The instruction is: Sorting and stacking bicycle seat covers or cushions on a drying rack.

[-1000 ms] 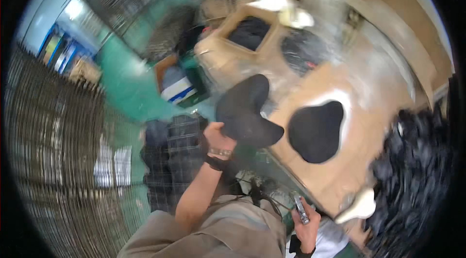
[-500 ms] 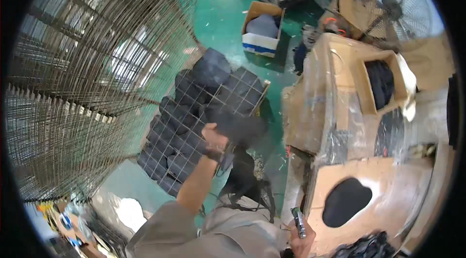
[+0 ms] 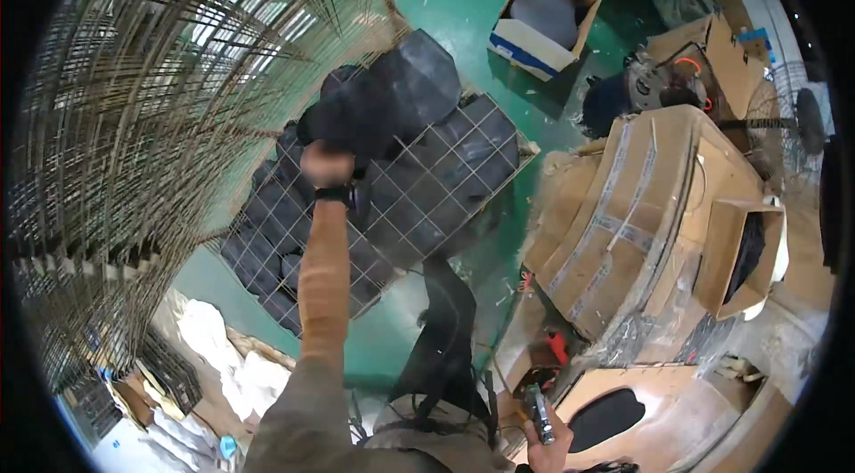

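Note:
My left hand [image 3: 327,166], slightly blurred, reaches over a wire mesh basket [image 3: 445,197] and is closed on a black pad [image 3: 343,121]. Dark grey pads [image 3: 419,81] fill the basket in a heap, seen partly through its grid. Low on the right, my right hand [image 3: 550,448] is wrapped round a small silver hand tool [image 3: 538,411], its exact kind unclear. Beside that hand, a flat black pad [image 3: 607,419] with rounded edges lies on a brown board [image 3: 677,393].
Tall stacked wire panels [image 3: 196,99] rise at the left. A box [image 3: 543,19] with a grey pad stands on the green floor. Cardboard [image 3: 614,215] covers the right side, with another open box [image 3: 739,259] on it. White cloth [image 3: 240,366] lies lower left.
My left hand has swung left and away from me, carrying the black pad over the heap. My right hand still grips the silver tool. The whole view has shifted.

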{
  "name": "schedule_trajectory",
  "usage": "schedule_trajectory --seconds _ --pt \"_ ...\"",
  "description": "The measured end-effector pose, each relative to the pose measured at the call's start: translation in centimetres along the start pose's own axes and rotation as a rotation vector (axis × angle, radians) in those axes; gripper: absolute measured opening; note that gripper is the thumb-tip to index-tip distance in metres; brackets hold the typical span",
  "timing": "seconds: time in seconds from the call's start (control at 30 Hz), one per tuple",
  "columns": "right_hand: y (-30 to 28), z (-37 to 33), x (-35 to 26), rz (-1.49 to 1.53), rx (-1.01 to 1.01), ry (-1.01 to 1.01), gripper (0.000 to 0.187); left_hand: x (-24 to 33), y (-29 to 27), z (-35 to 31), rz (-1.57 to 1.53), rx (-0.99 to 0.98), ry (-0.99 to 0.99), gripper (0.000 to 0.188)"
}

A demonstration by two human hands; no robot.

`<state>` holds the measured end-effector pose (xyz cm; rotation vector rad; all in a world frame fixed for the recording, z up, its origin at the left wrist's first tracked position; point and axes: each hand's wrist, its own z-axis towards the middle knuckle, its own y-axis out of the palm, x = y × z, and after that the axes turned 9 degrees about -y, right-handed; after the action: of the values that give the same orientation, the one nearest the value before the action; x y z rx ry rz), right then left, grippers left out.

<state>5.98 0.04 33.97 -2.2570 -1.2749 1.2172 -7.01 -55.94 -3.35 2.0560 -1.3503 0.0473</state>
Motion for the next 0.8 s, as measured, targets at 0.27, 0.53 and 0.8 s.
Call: schedule_trajectory --seconds 0.27,0.53,0.8 --pt "-2.4 -0.2 -1.8 0.08 -0.073 -0.156 0.04 0.6 -23.5 6.5 1.676 -0.247 0.633 0.027" --pt "-2.2 -9.3 -1.7 0.346 0.279 0.355 0.045 -22.8 -21.2 -19.4 2.553 -0.999 -0.256 0.038" --pt "-2.9 -22.8 6.5 0.352 0.765 0.403 0.048 -27.4 -16.3 -18.1 2.636 -1.82 0.188 0.019"
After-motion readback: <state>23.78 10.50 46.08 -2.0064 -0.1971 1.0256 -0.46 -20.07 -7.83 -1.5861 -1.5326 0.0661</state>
